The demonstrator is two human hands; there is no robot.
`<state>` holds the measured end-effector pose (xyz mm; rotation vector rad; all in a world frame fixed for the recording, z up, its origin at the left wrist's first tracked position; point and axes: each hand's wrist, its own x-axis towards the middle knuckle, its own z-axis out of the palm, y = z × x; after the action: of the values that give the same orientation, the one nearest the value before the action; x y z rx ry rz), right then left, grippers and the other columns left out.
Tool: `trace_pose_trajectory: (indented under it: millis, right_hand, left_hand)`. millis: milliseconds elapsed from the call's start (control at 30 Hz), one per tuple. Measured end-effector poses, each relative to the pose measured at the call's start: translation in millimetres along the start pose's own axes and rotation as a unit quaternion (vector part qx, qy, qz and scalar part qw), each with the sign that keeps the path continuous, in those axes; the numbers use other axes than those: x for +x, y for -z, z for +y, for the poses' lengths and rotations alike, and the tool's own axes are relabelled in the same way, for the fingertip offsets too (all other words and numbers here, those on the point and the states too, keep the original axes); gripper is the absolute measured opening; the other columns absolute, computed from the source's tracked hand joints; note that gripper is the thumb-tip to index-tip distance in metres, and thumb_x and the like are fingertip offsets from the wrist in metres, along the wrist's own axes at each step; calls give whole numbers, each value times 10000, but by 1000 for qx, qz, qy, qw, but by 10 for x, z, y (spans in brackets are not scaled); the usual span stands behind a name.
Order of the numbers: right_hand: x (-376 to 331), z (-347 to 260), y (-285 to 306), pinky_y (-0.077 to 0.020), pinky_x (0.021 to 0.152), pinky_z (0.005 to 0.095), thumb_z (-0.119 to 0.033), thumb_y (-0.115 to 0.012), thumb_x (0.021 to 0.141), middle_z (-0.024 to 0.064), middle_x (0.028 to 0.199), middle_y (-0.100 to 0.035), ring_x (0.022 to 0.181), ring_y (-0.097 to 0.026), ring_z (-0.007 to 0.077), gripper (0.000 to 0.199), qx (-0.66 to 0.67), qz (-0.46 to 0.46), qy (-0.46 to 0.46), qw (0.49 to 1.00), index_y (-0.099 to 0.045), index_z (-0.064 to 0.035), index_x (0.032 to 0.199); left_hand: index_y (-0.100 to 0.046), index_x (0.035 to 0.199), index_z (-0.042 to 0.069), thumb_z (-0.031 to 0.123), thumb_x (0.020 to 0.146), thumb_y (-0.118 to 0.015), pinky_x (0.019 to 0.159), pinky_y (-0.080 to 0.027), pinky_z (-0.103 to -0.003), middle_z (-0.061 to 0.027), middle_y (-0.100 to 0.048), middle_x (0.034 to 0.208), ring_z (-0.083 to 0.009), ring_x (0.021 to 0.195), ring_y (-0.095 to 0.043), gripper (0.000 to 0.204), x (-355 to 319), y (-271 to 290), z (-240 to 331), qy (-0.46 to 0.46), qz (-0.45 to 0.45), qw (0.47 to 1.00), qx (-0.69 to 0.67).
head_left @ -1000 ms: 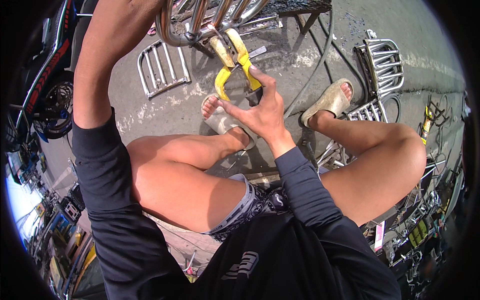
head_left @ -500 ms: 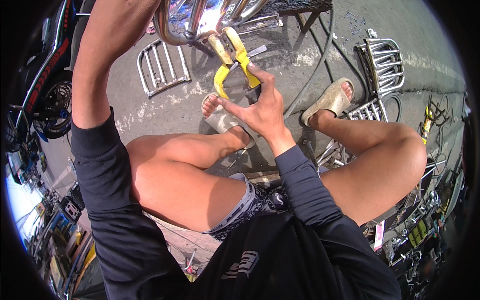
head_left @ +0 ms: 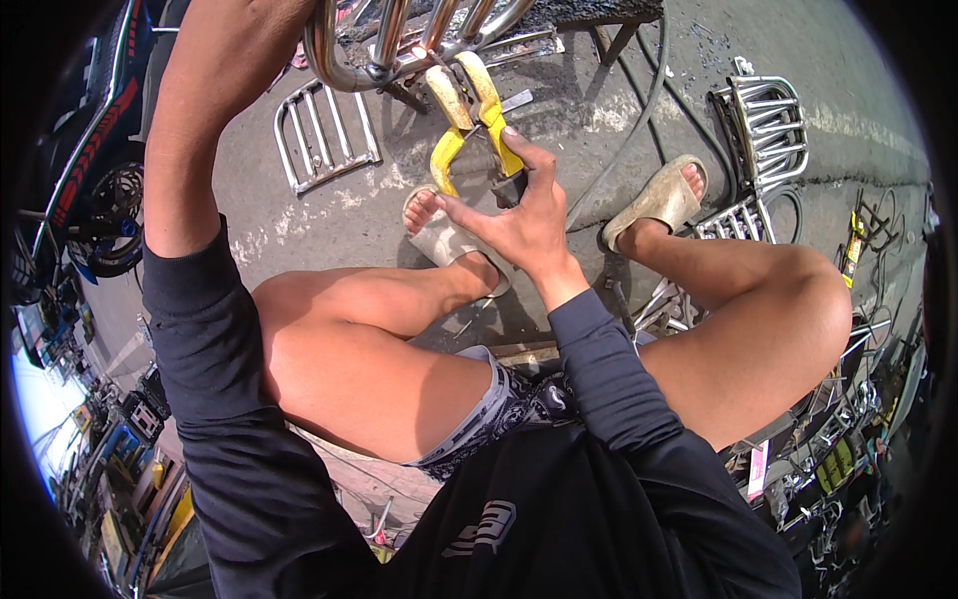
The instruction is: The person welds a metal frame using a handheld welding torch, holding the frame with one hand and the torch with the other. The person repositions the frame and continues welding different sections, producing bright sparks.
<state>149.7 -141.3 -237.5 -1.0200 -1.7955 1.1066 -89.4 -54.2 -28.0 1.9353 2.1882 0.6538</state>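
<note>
My right hand (head_left: pixel 524 220) grips a yellow welding electrode holder (head_left: pixel 496 118), thumb on one arm and fingers round the other. Its worn, pale jaws point away from me, close under a rack of bent shiny metal tubes (head_left: pixel 387 40). A small orange glow shows on the rack's lower tube, just beyond the jaws. Whether a rod sits in the jaws is hard to make out. My left forearm (head_left: pixel 195 150) reaches up past the rack's left side; the left hand is beyond the upper edge of the picture.
A small tubular grille (head_left: pixel 327 135) lies on the concrete at left. More chrome racks (head_left: pixel 766 130) are stacked at right, with dark cables (head_left: pixel 639 110) running between. A motorcycle wheel (head_left: pixel 108 220) stands far left. My sandalled feet (head_left: pixel 659 200) are near the work; metal scraps litter the right side.
The bright white arc at the tube joint has died down to a small orange glow. The electrode holder has shifted slightly; my left forearm stays put.
</note>
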Motion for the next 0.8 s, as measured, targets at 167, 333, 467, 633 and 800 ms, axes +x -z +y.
trace_pose_trajectory:
  millis: [167,333,467,633,800]
  right_hand:
    - [41,-7,7,-604,983,445,-355,-1026,699,226,1275,-685,1136,-737,356,980,-25,0,13,1000,-433,-81,1429]
    - [62,2,-20,-626,938,449,-400,-1020,683,202,1241,-722,1086,-758,358,952,-35,19,17,999,-490,-78,1405]
    - [63,13,-20,-605,951,448,-376,-1032,693,229,1288,-658,1125,-730,362,1009,-36,-15,-5,999,-412,-76,1430]
    - [58,8,-25,-610,941,447,-381,-1031,694,220,1286,-659,1104,-742,356,1008,-24,-14,-5,1000,-411,-78,1427]
    - [56,-12,-34,-626,920,455,-376,-1013,689,195,1216,-727,1065,-761,367,959,-13,5,-17,1000,-475,-84,1427]
  left_hand:
    - [-631,945,108,418,1129,-551,530,-375,-234,57,-496,707,-58,582,-424,369,5,-5,-18,1,-4,1000,-5]
    - [-628,940,100,405,1127,-560,522,-372,-230,54,-497,710,-58,582,-421,364,29,-14,-56,17,-8,1000,-21]
    - [-625,938,89,386,1124,-572,517,-370,-222,49,-505,720,-60,581,-426,355,35,-19,-82,-22,-9,998,-52]
    - [-623,936,86,368,1119,-585,513,-372,-219,48,-514,725,-67,577,-439,338,5,-40,-120,-23,10,999,-40]
    - [-631,947,80,371,1119,-584,512,-378,-219,49,-520,729,-63,579,-442,341,54,-36,-156,-23,-9,997,-70]
